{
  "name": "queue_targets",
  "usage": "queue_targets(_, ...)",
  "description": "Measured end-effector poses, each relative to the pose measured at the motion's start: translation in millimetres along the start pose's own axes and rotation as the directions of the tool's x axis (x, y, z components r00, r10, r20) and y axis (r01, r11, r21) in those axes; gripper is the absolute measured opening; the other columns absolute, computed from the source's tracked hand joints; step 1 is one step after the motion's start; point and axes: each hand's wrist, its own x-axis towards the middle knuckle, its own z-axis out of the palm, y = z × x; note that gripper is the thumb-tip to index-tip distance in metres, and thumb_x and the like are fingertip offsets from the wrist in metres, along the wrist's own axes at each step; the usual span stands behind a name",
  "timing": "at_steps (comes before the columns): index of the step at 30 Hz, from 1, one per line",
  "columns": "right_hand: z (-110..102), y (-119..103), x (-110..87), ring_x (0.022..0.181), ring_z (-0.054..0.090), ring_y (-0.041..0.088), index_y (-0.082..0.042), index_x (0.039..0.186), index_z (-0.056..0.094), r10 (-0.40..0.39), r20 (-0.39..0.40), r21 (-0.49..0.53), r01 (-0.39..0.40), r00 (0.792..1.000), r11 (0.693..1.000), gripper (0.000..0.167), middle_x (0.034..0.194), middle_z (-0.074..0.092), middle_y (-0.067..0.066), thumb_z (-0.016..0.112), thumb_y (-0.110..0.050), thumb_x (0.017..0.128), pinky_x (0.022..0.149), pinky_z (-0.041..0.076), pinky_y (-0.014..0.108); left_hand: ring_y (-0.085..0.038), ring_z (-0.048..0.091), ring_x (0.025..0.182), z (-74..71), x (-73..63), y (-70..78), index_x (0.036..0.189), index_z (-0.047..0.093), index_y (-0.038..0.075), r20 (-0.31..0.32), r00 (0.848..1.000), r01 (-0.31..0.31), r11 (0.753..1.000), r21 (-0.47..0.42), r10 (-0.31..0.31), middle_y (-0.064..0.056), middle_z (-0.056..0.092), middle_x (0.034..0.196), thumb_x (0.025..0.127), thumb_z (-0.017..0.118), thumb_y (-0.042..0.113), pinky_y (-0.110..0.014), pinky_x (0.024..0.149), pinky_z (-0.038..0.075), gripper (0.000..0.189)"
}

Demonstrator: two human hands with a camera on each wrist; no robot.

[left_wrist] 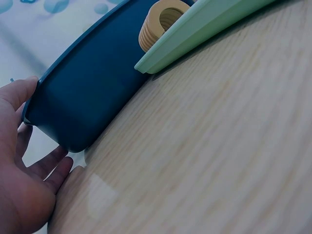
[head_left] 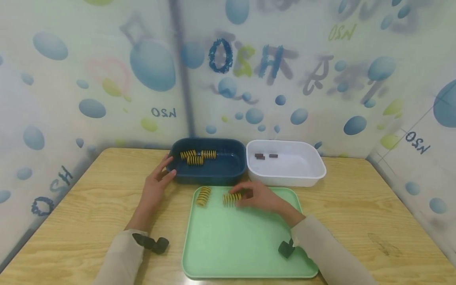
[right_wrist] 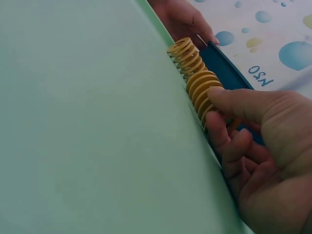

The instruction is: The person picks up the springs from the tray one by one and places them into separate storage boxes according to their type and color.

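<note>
My right hand pinches a yellow coil spring between thumb and fingers over the upper part of the green tray. In the right wrist view the pinched spring lies in line with a second yellow spring. That second spring sits near the tray's upper left corner. My left hand rests against the left end of the dark blue bin, fingers spread. In the left wrist view its thumb touches the bin's rim, while other fingers reach along the end wall.
Several yellow springs lie in the blue bin's left half. A white bin stands beside it, holding a few small dark pieces. Both bins stand at the back of the wooden table, before a patterned wall covering.
</note>
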Motion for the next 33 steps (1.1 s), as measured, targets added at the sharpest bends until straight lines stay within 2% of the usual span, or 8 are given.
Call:
queue_targets(4,0.1,-0.2,0.3,0.087,0.059,0.015,-0.018,0.117,0.067,-0.013,0.004,-0.013,0.013,1.000,1.000,0.036,0.115,0.064,-0.008,0.077,-0.021,0.082,0.079,0.051,0.030,-0.036,0.031,0.135,0.2,-0.1,0.0,0.147,0.036,0.004,-0.001,1.000,0.002,1.000,-0.006,-0.002,-0.005,0.018,0.158,0.099,0.055,0.018,-0.044,0.109,0.029,0.053)
queue_targets(9,0.5,-3.5,-0.1,0.089,0.059,0.015,-0.014,0.118,0.067,-0.003,0.006,-0.015,0.003,1.000,1.000,0.037,0.115,0.065,-0.003,0.077,-0.018,0.082,0.081,0.050,0.028,-0.035,0.031,0.135,0.4,0.2,-0.4,0.146,0.036,0.003,-0.004,1.000,0.000,1.000,-0.022,0.000,-0.005,0.018,0.158,0.099,0.055,0.017,-0.017,0.099,0.036,0.053)
queue_targets(12,1.2,-4.6,-0.5,0.087,0.059,0.017,-0.010,0.119,0.067,0.016,0.005,-0.017,-0.016,1.000,1.000,0.038,0.116,0.065,0.000,0.076,-0.014,0.082,0.079,0.050,0.028,-0.036,0.031,0.135,0.4,0.4,-1.1,0.146,0.036,0.003,-0.005,1.000,-0.003,0.999,-0.034,0.003,-0.005,0.017,0.158,0.098,0.055,0.016,-0.009,0.091,0.037,0.053)
queue_targets(18,2.4,-3.2,0.0,0.086,0.058,0.022,-0.003,0.119,0.065,0.031,0.007,-0.029,-0.031,0.999,0.999,0.038,0.116,0.065,0.008,0.075,-0.008,0.083,0.078,0.049,0.029,-0.035,0.033,0.134,0.5,0.2,-1.6,0.146,0.037,0.003,-0.007,1.000,0.002,0.999,-0.043,-0.003,-0.004,0.018,0.158,0.098,0.055,0.015,-0.008,0.089,0.037,0.052)
queue_targets(26,2.4,-2.1,-0.3,0.085,0.058,0.012,-0.014,0.115,0.069,0.014,-0.006,-0.053,-0.014,1.000,0.998,0.035,0.109,0.067,-0.004,0.077,-0.019,0.082,0.078,0.050,0.026,-0.035,0.033,0.134,0.8,0.1,-0.8,0.146,0.037,0.003,-0.007,1.000,0.004,1.000,-0.029,-0.005,-0.004,0.018,0.158,0.098,0.056,0.017,-0.008,0.089,0.037,0.053)
queue_targets(33,2.6,-1.6,-1.1,0.083,0.058,0.013,-0.014,0.115,0.070,0.004,-0.014,-0.051,-0.004,1.000,0.999,0.035,0.105,0.068,-0.004,0.078,-0.020,0.081,0.075,0.050,0.027,-0.036,0.032,0.134,1.4,0.6,-1.3,0.146,0.036,0.002,-0.009,1.000,0.001,0.998,-0.057,-0.001,-0.006,0.017,0.158,0.098,0.055,0.014,-0.008,0.089,0.038,0.053)
